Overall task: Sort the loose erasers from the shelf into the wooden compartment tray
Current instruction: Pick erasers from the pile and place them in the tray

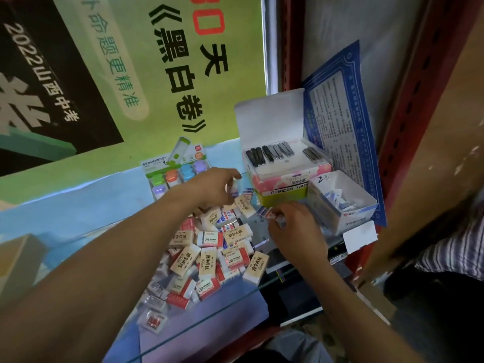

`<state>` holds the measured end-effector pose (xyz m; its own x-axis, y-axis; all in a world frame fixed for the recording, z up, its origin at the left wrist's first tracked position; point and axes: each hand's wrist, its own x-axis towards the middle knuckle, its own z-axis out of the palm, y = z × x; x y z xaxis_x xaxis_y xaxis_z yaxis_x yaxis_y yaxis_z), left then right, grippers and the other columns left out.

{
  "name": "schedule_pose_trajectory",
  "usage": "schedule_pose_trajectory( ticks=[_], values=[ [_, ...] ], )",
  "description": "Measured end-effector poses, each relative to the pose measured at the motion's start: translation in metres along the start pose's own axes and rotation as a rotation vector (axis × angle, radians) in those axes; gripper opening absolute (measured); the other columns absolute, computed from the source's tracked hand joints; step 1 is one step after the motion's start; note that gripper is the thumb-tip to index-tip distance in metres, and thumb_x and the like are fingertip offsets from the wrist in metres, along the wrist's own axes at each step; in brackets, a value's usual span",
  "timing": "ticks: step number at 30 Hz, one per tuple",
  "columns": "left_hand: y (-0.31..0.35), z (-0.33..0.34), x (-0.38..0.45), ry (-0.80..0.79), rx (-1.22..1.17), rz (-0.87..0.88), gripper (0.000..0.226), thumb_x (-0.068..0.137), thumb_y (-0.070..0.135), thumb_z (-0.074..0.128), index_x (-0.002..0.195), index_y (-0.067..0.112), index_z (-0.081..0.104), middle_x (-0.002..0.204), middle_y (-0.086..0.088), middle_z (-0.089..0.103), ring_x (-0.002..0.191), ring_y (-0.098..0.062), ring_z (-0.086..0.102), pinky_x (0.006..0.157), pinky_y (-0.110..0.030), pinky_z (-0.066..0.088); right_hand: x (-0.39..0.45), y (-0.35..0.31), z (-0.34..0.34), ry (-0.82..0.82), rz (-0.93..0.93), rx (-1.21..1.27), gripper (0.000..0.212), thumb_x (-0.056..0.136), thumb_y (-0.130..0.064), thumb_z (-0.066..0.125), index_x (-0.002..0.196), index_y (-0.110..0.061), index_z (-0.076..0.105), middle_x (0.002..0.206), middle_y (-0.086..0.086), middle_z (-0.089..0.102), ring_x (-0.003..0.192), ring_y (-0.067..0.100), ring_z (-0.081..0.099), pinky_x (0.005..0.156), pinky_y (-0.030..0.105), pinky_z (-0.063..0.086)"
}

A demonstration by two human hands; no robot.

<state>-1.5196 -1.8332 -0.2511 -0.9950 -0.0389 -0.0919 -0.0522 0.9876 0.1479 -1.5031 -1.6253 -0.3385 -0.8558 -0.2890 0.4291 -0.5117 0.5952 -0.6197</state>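
Note:
A heap of loose erasers (209, 247) in cream and red-and-white sleeves lies on the blue shelf surface (78, 205). My left hand (212, 188) reaches over the far end of the heap, its fingers closed around a small white eraser (234, 187). My right hand (293, 229) hovers at the right edge of the heap and pinches a small red-and-white eraser (269, 213). No wooden compartment tray shows in the head view.
An open box of nail clippers (282, 163) stands behind the heap, on a yellow box. A white carton (345, 203) with small packets sits to the right. A blister pack of coloured items (175, 171) lies at the back. A red shelf post (408, 142) rises on the right.

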Motion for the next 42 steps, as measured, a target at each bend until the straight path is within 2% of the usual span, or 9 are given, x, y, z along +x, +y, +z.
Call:
schedule_pose_trajectory(
  ticks=[3,7,12,17,24,31,36,39,42],
  values=[
    [0.007,-0.004,0.001,0.182,-0.258,-0.030,0.055,0.083,0.016,0.072,0.133,0.021,0.050,0.133,-0.001,0.055,0.109,-0.020,0.058,0.087,-0.027,0.046,-0.001,-0.002,0.001,0.023,0.011,-0.006,0.012,0.084,-0.015,0.063,0.094,-0.009,0.067,0.094,0.006,0.063,0.091,0.022,0.054,0.068,0.034,0.048],
    [0.025,0.001,0.007,0.017,-0.239,-0.113,0.042,0.081,0.014,0.071,0.122,0.013,0.061,0.123,-0.003,0.060,0.112,-0.022,0.057,0.092,-0.029,0.045,-0.001,0.000,0.002,0.030,0.017,-0.003,0.011,0.084,-0.015,0.062,0.092,-0.010,0.067,0.093,0.004,0.063,0.089,0.021,0.055,0.067,0.033,0.047],
    [0.038,0.008,0.016,0.010,-0.400,-0.252,0.023,0.078,0.021,0.075,0.085,-0.001,0.074,0.066,-0.009,0.060,0.059,-0.025,0.055,0.062,-0.027,0.047,-0.001,0.002,0.005,0.036,0.014,0.000,0.013,0.083,-0.017,0.064,0.093,-0.010,0.067,0.094,0.005,0.063,0.091,0.022,0.055,0.070,0.040,0.051],
    [0.045,0.020,0.025,0.079,-0.235,-0.342,0.028,0.070,0.025,0.078,0.064,0.009,0.056,0.061,-0.004,0.055,0.050,-0.014,0.050,0.047,-0.021,0.040,0.000,0.002,0.004,0.044,0.001,0.004,0.011,0.082,-0.016,0.065,0.091,-0.010,0.067,0.092,0.004,0.064,0.089,0.022,0.055,0.068,0.038,0.051],
    [0.042,0.026,0.019,0.138,-0.304,-0.349,0.023,0.073,0.018,0.074,0.068,0.009,0.053,0.071,-0.006,0.051,0.059,-0.019,0.047,0.053,-0.024,0.038,0.000,0.004,0.004,0.028,-0.005,0.022,0.012,0.083,-0.015,0.065,0.093,-0.009,0.068,0.092,0.006,0.064,0.090,0.023,0.055,0.068,0.040,0.051],
    [0.033,0.024,-0.004,0.547,-0.757,-0.319,0.027,0.077,0.014,0.078,0.096,0.014,0.059,0.098,0.000,0.058,0.065,-0.004,0.049,0.047,-0.007,0.036,0.000,0.006,0.003,0.015,-0.001,0.054,0.010,0.083,-0.016,0.067,0.092,-0.010,0.068,0.089,0.004,0.065,0.084,0.023,0.059,0.064,0.039,0.054],
    [0.038,0.010,-0.028,0.550,-0.845,-0.320,0.031,0.078,0.010,0.077,0.106,0.011,0.063,0.108,0.003,0.054,0.081,-0.015,0.057,0.060,-0.022,0.043,-0.002,0.002,0.000,0.015,-0.027,0.015,0.015,0.084,-0.016,0.068,0.097,-0.009,0.069,0.097,0.005,0.066,0.093,0.022,0.058,0.072,0.041,0.052],
    [0.035,0.008,-0.052,0.582,-0.902,-0.303,0.030,0.077,0.013,0.079,0.103,0.018,0.064,0.112,0.007,0.055,0.098,-0.021,0.063,0.084,-0.033,0.053,-0.004,-0.007,-0.006,-0.002,-0.026,0.042,0.017,0.086,-0.012,0.067,0.102,-0.009,0.068,0.103,0.006,0.064,0.096,0.022,0.057,0.076,0.040,0.052],
    [0.034,0.004,-0.095,0.604,-0.996,-0.285,0.029,0.079,0.015,0.079,0.104,0.022,0.066,0.096,0.014,0.055,0.081,-0.024,0.066,0.071,-0.044,0.058,-0.007,-0.023,-0.012,-0.005,0.015,0.121,0.019,0.084,-0.008,0.070,0.103,-0.010,0.068,0.104,0.005,0.063,0.090,0.018,0.058,0.078,0.034,0.053]
  ],
)
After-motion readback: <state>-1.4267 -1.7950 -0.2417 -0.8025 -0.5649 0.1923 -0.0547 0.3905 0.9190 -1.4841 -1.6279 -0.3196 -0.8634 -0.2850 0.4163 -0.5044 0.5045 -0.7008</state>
